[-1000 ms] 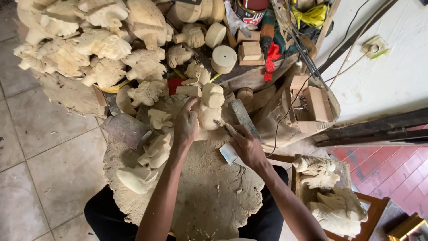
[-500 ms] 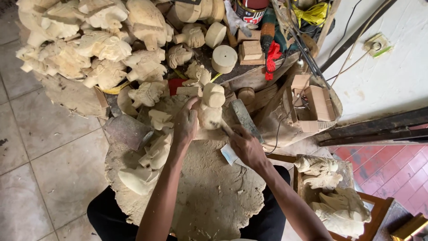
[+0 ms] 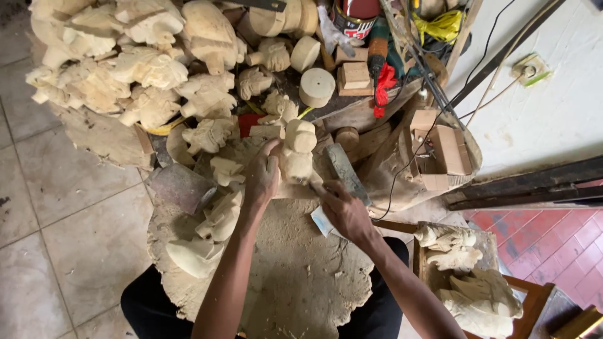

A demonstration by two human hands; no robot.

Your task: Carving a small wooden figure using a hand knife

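Pale floor tiles [image 3: 69, 207] lay on the left side of the workshop, and a round work surface [image 3: 295, 276] covered with sawdust stood over the person's lap. Behind it was a big pile of rough carvings [image 3: 132, 69], pale and unfinished, with wood discs [image 3: 316, 86] and small blocks [image 3: 355, 76] near them.

On the far edge of the round surface stood a small wooden figure [image 3: 295, 150], upright. The left hand [image 3: 260, 179] was closed around its left side, the fingers wrapped on the wood and the forearm coming straight up from below. The right hand [image 3: 342, 213] was closed on the handle of a carving tool [image 3: 317, 188], the wrist bent inward, and the tip was touching the lower right side of the figure. A small pale piece [image 3: 320, 221] showed under this hand; I could not tell what it was.

I judged that the tool could slip, because its tip pointed toward the holding fingers. Also the figure stood near the edge, so a strong push could tip it against the carvings just beside it.
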